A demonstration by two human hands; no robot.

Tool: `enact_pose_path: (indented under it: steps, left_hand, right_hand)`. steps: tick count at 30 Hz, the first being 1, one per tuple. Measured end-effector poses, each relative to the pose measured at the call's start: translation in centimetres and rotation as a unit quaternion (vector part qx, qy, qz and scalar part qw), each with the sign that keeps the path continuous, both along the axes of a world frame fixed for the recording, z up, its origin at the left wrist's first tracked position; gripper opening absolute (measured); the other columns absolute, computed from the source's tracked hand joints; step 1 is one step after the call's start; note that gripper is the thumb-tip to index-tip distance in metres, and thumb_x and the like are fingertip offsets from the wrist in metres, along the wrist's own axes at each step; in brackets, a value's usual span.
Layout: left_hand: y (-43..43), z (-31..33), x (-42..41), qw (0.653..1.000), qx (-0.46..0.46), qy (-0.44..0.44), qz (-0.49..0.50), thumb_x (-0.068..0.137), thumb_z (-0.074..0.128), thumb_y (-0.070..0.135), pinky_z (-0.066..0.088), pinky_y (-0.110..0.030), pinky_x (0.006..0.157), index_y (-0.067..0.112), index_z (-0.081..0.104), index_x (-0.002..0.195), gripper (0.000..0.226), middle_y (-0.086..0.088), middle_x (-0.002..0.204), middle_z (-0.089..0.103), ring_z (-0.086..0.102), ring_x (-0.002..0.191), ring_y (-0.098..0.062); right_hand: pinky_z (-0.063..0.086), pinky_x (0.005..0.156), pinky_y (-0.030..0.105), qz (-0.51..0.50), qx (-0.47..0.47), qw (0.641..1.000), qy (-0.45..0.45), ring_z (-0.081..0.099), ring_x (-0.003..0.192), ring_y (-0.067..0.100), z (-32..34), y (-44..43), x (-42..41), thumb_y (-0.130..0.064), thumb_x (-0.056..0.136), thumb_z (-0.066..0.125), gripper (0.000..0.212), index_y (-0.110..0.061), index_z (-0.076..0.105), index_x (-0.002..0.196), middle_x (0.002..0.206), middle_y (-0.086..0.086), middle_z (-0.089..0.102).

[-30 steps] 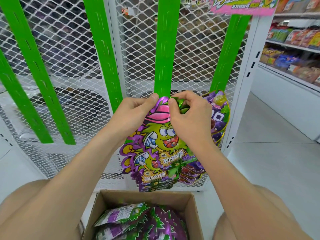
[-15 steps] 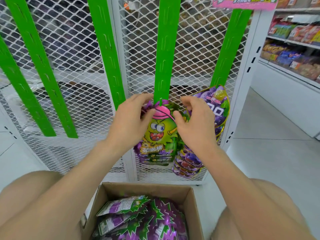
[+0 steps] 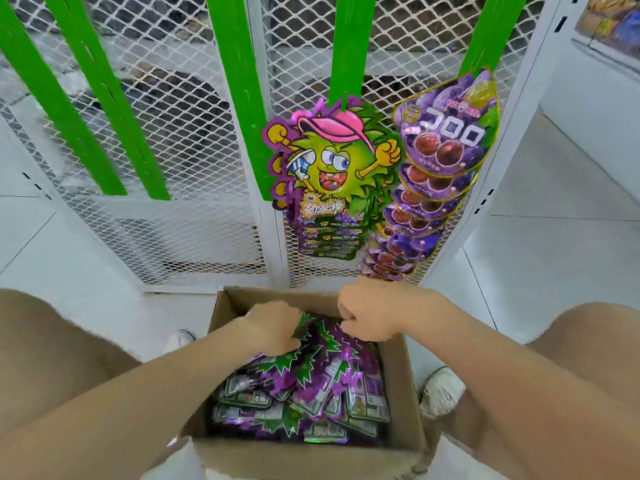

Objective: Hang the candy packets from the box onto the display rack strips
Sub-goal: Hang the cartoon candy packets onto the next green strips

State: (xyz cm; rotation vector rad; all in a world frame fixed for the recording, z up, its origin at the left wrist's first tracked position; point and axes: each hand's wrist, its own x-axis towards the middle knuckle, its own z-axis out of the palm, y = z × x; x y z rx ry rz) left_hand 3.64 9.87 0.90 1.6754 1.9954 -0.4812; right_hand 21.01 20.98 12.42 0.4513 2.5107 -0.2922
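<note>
An open cardboard box (image 3: 304, 455) sits on the floor between my knees, filled with several purple-and-green candy packets (image 3: 311, 386). My left hand (image 3: 273, 330) reaches into the box's far end with its fingers curled over the spiky edge of the top packet. My right hand (image 3: 367, 313) is beside it, fingers curled onto the same packet's upper edge. Above, a stack of monster-face packets (image 3: 329, 168) hangs free on the middle green strip (image 3: 349, 46).
Round purple grape-gummy packets (image 3: 446, 140) hang on the right green strip (image 3: 481, 36). Bare green strips (image 3: 235, 81) cross the white mesh rack (image 3: 173, 237) to the left. My shoes (image 3: 443, 389) flank the box on the white floor. A store shelf stands at the far right.
Both hands let go of the monster packet, which now hangs on the middle strip, and dropped into the box. The view tilted down toward the box.
</note>
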Motion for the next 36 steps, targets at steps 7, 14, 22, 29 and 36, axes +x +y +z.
enact_pose_path:
  steps: [7,14,22,29,36]
  left_hand:
    - [-0.5,-2.8,-0.4,0.997,0.017,-0.050,0.052,0.105,0.061,0.042,0.052,-0.041,0.076,0.013,0.067,0.112,0.031,-0.011,0.110,0.068,0.069,0.100,-0.032]
    - [2.6,5.2,-2.0,0.939,0.195,-0.267,0.097,0.107,0.059,0.017,0.057,-0.042,0.085,0.034,0.067,0.109,0.019,-0.005,0.101,0.073,0.068,0.093,-0.025]
    - [2.3,13.8,-2.1,0.737,0.382,-0.422,0.366,0.110,0.054,0.022,0.050,-0.025,0.067,0.040,0.063,0.109,0.020,-0.007,0.096,0.065,0.061,0.080,-0.022]
    - [3.3,17.2,-1.4,0.699,0.539,-0.340,0.325,0.108,0.058,0.019,0.055,-0.046,0.085,0.032,0.061,0.114,0.014,0.007,0.082,0.060,0.058,0.078,-0.017]
    - [6.2,23.1,-1.8,0.747,0.583,-0.219,0.234,0.093,0.063,0.012,0.043,-0.050,0.115,0.024,0.052,0.141,0.051,-0.001,0.136,0.054,0.050,0.132,-0.025]
  right_hand:
    - [0.045,0.062,0.036,-0.007,0.014,1.000,-0.026,0.055,0.069,0.028,-2.3,0.9,0.3,-0.025,0.105,0.052,0.039,-0.015,0.041,0.070,0.075,0.004,0.044]
    - [0.053,0.068,0.043,-0.078,0.017,0.993,0.082,0.060,0.089,0.033,-1.5,2.7,0.0,-0.022,0.089,0.070,0.031,-0.010,0.046,0.105,0.088,0.006,0.051]
    - [0.050,0.073,0.023,-0.369,-0.251,0.776,0.446,0.062,0.072,0.000,4.1,5.0,1.3,-0.010,0.091,0.079,0.018,-0.024,0.067,0.089,0.083,-0.004,0.073]
    - [0.056,0.099,0.036,-0.380,-0.161,0.710,0.570,0.071,0.108,0.011,6.8,4.4,-0.1,-0.023,0.088,0.083,0.028,-0.013,0.074,0.113,0.111,-0.003,0.076]
    - [0.040,0.083,-0.004,-0.288,-0.061,0.701,0.650,0.053,0.098,-0.029,12.3,5.1,-1.2,-0.010,0.092,0.076,0.046,-0.033,0.068,0.132,0.114,-0.036,0.063]
